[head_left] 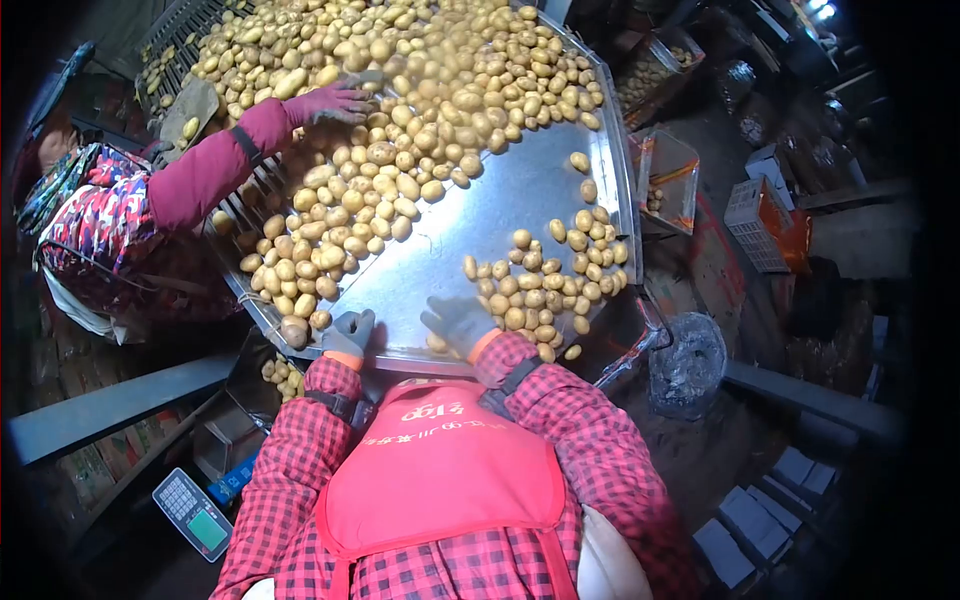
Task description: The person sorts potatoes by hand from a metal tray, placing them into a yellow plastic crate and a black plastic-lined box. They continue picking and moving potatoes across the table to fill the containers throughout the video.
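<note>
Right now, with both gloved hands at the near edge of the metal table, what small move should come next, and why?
Probably the right hand should slide a little to the right, into the small potato cluster. It lies open on the bare metal table just beside that cluster and holds nothing. The left hand sits near only one larger potato.

A potato sorting and packing shed; a wide sheet-steel worktop [500, 200] lies heaped with loose potatoes [400, 100]; a roller conveyor [190, 30] meets its far end; plastic crates [760, 215] stand on the floor beside it; a digital weighing scale [193, 515] sits below the near edge.
</note>
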### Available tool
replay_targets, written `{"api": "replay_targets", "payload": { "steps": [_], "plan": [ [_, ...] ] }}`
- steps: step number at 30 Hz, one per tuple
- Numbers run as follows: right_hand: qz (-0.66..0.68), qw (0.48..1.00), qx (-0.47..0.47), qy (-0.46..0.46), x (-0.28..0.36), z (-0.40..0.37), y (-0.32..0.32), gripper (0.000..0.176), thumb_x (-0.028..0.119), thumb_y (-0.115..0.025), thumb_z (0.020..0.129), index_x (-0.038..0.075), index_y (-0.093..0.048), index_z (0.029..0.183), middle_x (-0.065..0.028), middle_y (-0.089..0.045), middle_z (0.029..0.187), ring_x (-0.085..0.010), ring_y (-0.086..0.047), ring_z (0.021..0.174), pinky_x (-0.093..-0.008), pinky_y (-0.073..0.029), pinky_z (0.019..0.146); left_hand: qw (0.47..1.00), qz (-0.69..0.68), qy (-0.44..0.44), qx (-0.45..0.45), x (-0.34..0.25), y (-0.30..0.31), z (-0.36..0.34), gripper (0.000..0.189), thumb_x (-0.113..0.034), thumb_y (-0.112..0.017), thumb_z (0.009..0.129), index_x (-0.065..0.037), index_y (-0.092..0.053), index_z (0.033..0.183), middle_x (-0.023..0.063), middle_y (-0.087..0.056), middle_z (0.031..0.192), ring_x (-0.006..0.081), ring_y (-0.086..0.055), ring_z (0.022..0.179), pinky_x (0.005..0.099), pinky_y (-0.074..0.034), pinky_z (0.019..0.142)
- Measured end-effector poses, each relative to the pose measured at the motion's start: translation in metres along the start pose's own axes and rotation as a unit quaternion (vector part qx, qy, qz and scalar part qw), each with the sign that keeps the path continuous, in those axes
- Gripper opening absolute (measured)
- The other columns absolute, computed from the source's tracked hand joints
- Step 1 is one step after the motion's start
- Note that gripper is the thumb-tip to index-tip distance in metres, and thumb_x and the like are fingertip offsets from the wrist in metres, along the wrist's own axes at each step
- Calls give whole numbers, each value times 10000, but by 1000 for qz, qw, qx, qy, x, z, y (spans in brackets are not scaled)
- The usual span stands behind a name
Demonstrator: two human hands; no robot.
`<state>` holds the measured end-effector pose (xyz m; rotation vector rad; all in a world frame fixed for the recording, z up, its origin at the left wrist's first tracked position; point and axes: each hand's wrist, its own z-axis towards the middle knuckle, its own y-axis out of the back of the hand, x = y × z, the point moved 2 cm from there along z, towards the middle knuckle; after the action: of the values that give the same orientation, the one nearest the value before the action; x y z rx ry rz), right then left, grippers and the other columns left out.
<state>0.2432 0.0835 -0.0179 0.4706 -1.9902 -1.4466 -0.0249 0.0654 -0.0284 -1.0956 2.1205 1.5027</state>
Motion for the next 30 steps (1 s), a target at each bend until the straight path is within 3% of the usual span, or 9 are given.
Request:
{"api": "replay_targets", "payload": {
  "steps": [3, 6, 11, 14, 18, 21, 28, 29, 30],
  "plan": [
    [2, 999, 47, -8, 5, 14, -4, 380, 209, -709, 774, 152, -621, 1139, -75, -607, 1150, -255, -584, 1127, -417, -503, 853, 983, -131, -118, -62, 16, -17, 7, 301, -292, -695, 905, 0, -700, 981, 114, -706, 882, 152, -657, 813, 317, -521, 742],
    [220, 963, -91, -127, 1, 17, -24, 480, 216, -719, 799, 125, -600, 1255, -104, -618, 1235, -288, -568, 1182, -401, -498, 936, 968, -246, 46, 27, 35, -46, 11, 255, -166, -725, 872, -6, -697, 1068, 96, -715, 1000, 176, -659, 931, 295, -527, 821],
    [591, 804, -55, -44, 40, -8, 60, 695, 419, -711, 832, 114, -496, 1417, -159, -557, 1383, -299, -500, 1317, -415, -379, 1094, 873, -445, 31, 197, -30, -21, -33, 510, -213, -622, 950, -31, -438, 1389, 107, -661, 963, 155, -617, 820, 273, -509, 662],
    [185, 983, -5, 8, 24, -7, 30, 705, 460, -673, 852, 143, -460, 1444, -117, -526, 1430, -276, -454, 1362, -420, -329, 1127, 685, -620, 235, 300, -41, -9, -27, 512, -298, -614, 972, -42, -433, 1378, 87, -626, 879, 137, -577, 659, 264, -468, 542],
    [37, 978, 200, 34, 2, -34, 26, 562, 477, -588, 890, 172, -510, 1355, -56, -465, 1457, -249, -360, 1407, -461, -244, 1154, 973, -224, 13, 48, -30, 0, -1, 439, -412, -735, 874, -46, -648, 1101, 111, -679, 908, 198, -635, 700, 329, -502, 615],
    [40, 999, -17, 11, -29, -54, -3, 512, 430, -582, 886, 167, -517, 1320, -50, -489, 1368, -245, -398, 1354, -483, -246, 1145, 998, -41, -45, -17, -18, -1, -3, 496, -465, -777, 815, -59, -677, 1082, 151, -704, 952, 256, -682, 841, 360, -537, 777],
    [73, 950, 71, -295, -84, -44, 69, 397, 278, -673, 789, 120, -598, 1146, -119, -580, 1171, -302, -546, 1137, -447, -435, 942, 994, 70, -77, 39, -57, 11, -20, 530, -515, -721, 845, -76, -674, 1139, 174, -700, 1053, 352, -679, 963, 423, -522, 864],
    [97, 957, -197, -188, -86, -69, 70, 372, 250, -717, 734, 100, -616, 1058, -134, -590, 1061, -314, -575, 1020, -422, -477, 860, 995, 56, -73, 41, -60, 14, -21, 534, -517, -715, 848, -76, -673, 1145, 177, -698, 1066, 352, -679, 966, 424, -521, 865],
    [80, 969, -159, -171, -77, -78, 65, 393, 261, -728, 723, 102, -612, 1063, -130, -588, 1065, -310, -572, 1018, -419, -474, 869, 996, 43, -71, 42, -63, 16, -20, 537, -520, -709, 852, -75, -671, 1151, 179, -696, 1078, 352, -679, 969, 425, -520, 867]
  ]
}}
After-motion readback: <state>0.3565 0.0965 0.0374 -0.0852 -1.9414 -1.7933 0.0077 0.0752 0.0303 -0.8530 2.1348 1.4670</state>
